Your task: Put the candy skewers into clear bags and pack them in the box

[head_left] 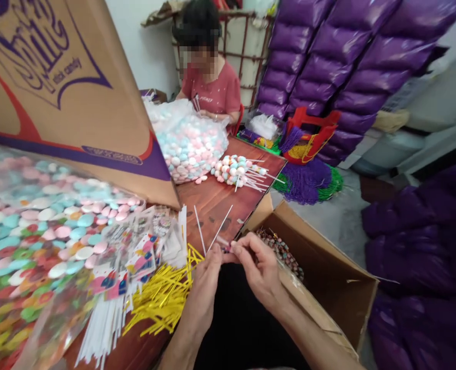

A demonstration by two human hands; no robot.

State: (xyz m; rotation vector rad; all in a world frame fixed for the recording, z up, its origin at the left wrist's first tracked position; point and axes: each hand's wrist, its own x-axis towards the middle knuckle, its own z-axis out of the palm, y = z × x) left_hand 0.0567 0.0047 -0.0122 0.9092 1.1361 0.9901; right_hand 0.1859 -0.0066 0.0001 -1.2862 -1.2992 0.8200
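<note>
My left hand (206, 280) and my right hand (259, 267) meet at the table's near edge, fingers pinched together around a small candy on a thin white stick (220, 227) that points up and away. Another white stick (199, 229) stands beside it. Under my left hand lies a heap of yellow twist ties (162, 298). Left of those are clear printed wrappers (143, 252) and white sticks (104, 329). A large clear bag of pastel candy discs (38, 241) fills the left side.
An open cardboard box (328, 288) with wrapped candies stands at my right. A big printed carton (69, 87) leans over the table. A person in a red shirt (212, 87) sits opposite behind a candy bag (189, 139) and finished lollipops (237, 169). Purple sacks (347, 51) are stacked behind.
</note>
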